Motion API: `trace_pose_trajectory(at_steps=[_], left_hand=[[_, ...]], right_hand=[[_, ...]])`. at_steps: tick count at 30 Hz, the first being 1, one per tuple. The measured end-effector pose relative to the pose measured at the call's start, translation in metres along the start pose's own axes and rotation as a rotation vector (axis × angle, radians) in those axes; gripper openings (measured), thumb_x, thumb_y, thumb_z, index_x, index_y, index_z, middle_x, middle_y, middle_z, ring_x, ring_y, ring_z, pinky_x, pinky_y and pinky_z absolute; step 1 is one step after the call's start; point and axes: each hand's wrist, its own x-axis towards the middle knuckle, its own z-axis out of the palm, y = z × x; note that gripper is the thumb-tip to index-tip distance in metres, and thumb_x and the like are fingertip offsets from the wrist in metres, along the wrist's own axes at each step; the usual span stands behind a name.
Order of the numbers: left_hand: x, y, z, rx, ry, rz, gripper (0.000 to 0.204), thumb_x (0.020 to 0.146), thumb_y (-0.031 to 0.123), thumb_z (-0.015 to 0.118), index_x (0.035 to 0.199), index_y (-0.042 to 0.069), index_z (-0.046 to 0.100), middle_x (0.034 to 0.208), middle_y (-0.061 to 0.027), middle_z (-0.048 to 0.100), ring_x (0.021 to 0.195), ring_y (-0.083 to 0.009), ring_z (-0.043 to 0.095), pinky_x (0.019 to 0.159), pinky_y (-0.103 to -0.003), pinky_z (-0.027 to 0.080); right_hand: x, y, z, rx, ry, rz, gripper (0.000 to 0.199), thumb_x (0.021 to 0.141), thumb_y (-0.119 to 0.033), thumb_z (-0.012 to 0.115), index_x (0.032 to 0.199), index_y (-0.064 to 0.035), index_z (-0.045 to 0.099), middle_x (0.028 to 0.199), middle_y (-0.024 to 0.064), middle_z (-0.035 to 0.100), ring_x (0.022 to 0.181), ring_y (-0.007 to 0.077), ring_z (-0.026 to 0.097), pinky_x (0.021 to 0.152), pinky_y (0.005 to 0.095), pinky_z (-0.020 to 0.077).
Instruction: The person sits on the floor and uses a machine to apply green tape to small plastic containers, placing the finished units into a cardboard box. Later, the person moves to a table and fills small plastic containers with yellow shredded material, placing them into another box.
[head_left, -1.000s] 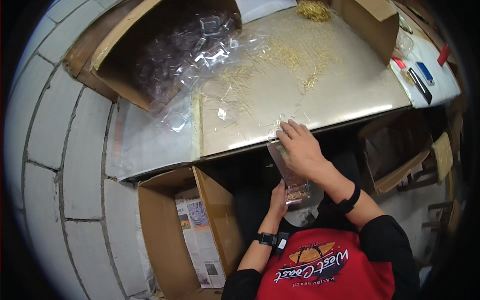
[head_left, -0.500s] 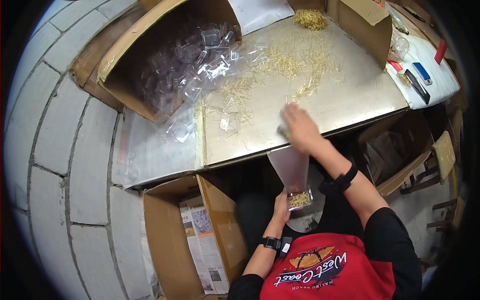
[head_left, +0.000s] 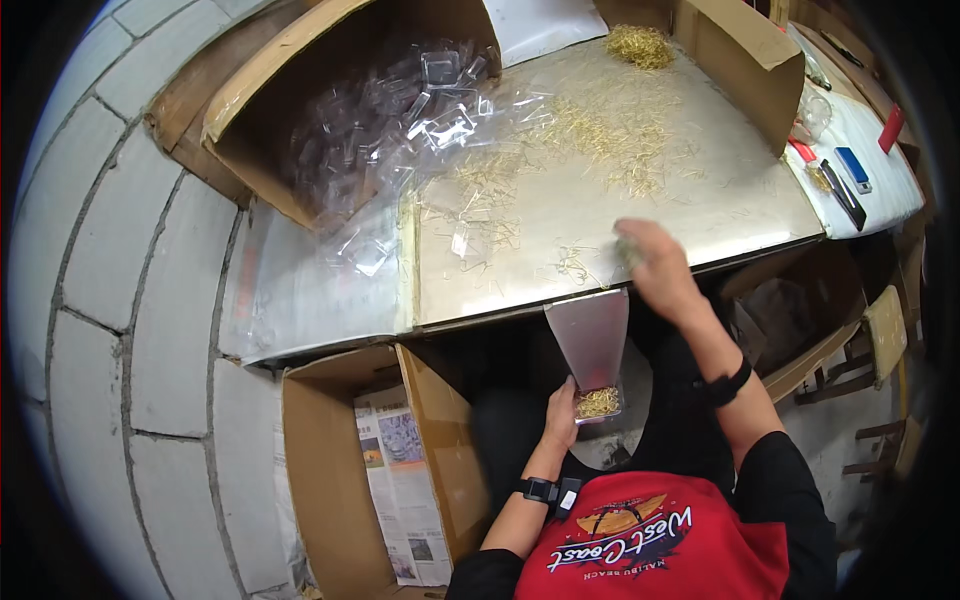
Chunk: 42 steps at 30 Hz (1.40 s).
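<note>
My left hand (head_left: 562, 412) grips a small clear plastic box (head_left: 598, 417) below the table's front edge. Gold-coloured wire pieces (head_left: 597, 402) fill it, thin and pin-like. A translucent grey chute (head_left: 589, 338) slopes from the table edge down to this box, wide at the top and narrower below. Over the front of the metal tabletop (head_left: 730, 205), my right hand (head_left: 655, 265) is smeared by motion. Something small and grey-green shows at its fingers; whether it is held or worn I cannot tell. Left of that hand, a few gold pieces (head_left: 574, 264) lie just above the chute.
Many clear plastic boxes (head_left: 440, 125) spill from a tipped carton (head_left: 250, 110) at the far left. More gold pieces (head_left: 600, 135) are scattered mid-table, with a heap (head_left: 640, 46) at the back. An open carton (head_left: 330, 480) stands below left. A stapler (head_left: 842, 195) lies at right.
My right hand has moved to the right, away from above the chute. A small cluster of gold pieces now lies near the table's front edge. My left hand keeps the box at the chute's lower end.
</note>
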Motion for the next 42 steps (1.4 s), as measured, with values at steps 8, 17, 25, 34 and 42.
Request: trace_pose_trajectory(at_steps=[8, 17, 25, 34, 42], left_hand=[[-0.003, 0.007, 0.006, -0.038, 0.037, 0.022, 0.04, 0.097, 0.032, 0.037, 0.106, -0.003, 0.054, 0.094, -0.0126, 0.062, 0.078, -0.0204, 0.064, 0.067, -0.032, 0.055], [-0.008, 0.012, 0.016, 0.0, 0.089, -0.052, 0.04, 0.097, 0.033, 0.037, 0.111, 0.0, 0.053, 0.098, -0.009, 0.061, 0.08, -0.018, 0.063, 0.064, -0.033, 0.056], [-0.021, 0.004, 0.001, 0.026, 0.02, -0.071, 0.043, 0.095, 0.041, 0.04, 0.109, 0.003, 0.053, 0.095, -0.0096, 0.063, 0.077, -0.0199, 0.066, 0.051, -0.032, 0.057], [-0.042, 0.004, -0.01, 0.067, 0.038, -0.137, 0.03, 0.093, 0.028, 0.051, 0.099, 0.0, 0.06, 0.09, -0.0082, 0.064, 0.079, -0.0166, 0.064, 0.068, -0.03, 0.054], [-0.046, 0.022, -0.019, 0.12, 0.067, -0.053, 0.021, 0.088, 0.011, 0.053, 0.105, -0.001, 0.055, 0.093, -0.0132, 0.063, 0.074, -0.0201, 0.065, 0.05, -0.029, 0.056]], right_hand=[[0.034, -0.011, 0.059, -0.087, -0.281, -0.121, 0.048, 0.091, -0.041, 0.046, 0.128, -0.0112, 0.048, 0.135, 0.0135, 0.044, 0.129, 0.03, 0.035, 0.107, 0.0406, 0.0258], [-0.079, -0.058, 0.021, -0.023, -0.213, -0.261, 0.03, 0.079, -0.008, 0.06, 0.108, -0.0037, 0.057, 0.117, 0.0134, 0.056, 0.114, 0.03, 0.051, 0.092, 0.0379, 0.0437], [-0.155, -0.035, 0.019, 0.346, -0.569, 0.105, 0.039, 0.07, 0.01, 0.052, 0.107, 0.0009, 0.057, 0.106, 0.0197, 0.058, 0.103, 0.0357, 0.055, 0.088, 0.0373, 0.0457], [-0.143, -0.024, 0.0, 0.327, -0.489, 0.102, 0.031, 0.07, 0.006, 0.055, 0.1, 0.001, 0.061, 0.096, 0.0176, 0.062, 0.089, 0.0344, 0.06, 0.075, 0.0379, 0.0497], [-0.058, 0.053, -0.131, -0.149, 0.384, 0.132, 0.025, 0.081, -0.004, 0.055, 0.106, 0.0001, 0.059, 0.105, 0.0196, 0.06, 0.098, 0.0347, 0.058, 0.085, 0.0356, 0.046]])
